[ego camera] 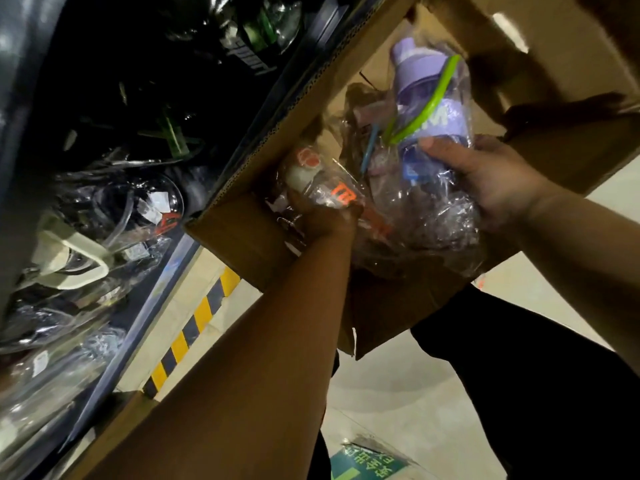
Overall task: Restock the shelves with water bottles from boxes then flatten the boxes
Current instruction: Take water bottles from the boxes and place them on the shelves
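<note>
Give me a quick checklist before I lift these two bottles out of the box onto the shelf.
1. Grip of right hand on purple bottle: ok.
2. Grip of left hand on orange-marked bottle: ok.
3. Flaps of cardboard box open: ok.
4. Free room on shelf: cannot tell, dark and crowded.
5. Ready to flatten cardboard box: not ok, bottles inside.
</note>
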